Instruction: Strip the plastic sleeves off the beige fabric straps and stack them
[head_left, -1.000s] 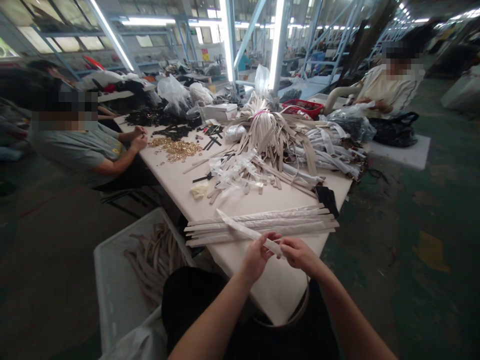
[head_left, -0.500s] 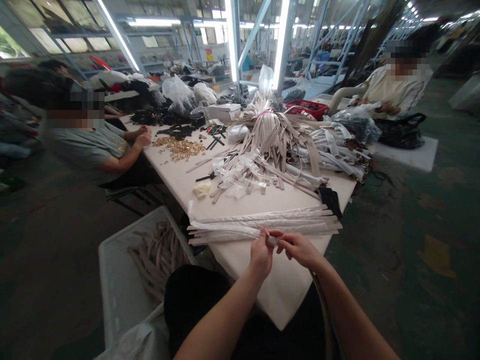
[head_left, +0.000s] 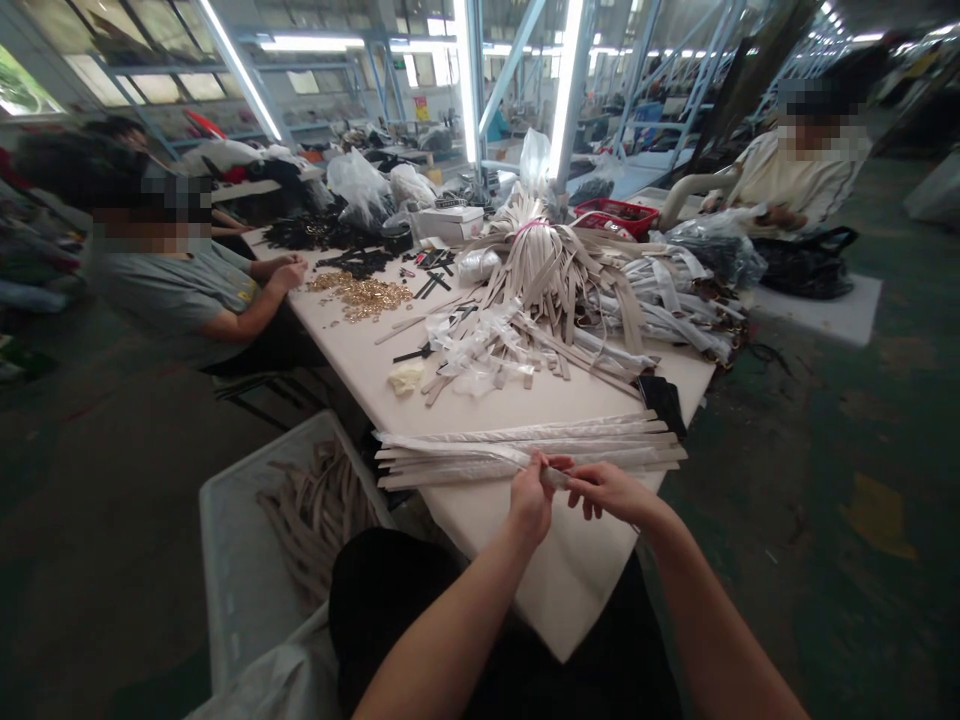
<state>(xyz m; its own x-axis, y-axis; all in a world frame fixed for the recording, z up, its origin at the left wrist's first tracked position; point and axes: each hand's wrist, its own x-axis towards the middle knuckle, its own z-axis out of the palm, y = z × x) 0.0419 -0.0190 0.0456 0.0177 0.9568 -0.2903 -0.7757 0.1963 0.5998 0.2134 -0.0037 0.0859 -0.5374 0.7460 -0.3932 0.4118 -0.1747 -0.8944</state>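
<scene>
The left hand (head_left: 531, 498) and right hand (head_left: 609, 492) both pinch a plastic-wrapped strap (head_left: 553, 478) tight, just above more straps (head_left: 600, 446).

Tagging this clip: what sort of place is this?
Probably a factory workshop making straps or bags: a bundle of beige straps on a long white worktable, a heap of gold metal fittings, and seated co-workers.

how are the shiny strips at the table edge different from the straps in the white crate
The glossy strips lie straight and flat, side by side, on the table, whereas the beige straps sit curved and jumbled in the white crate. The glossy strips look whitish with a film-like sheen; the beige straps look matte. The straps sit lower than the strips, beside the table. Both are long and narrow.
</scene>
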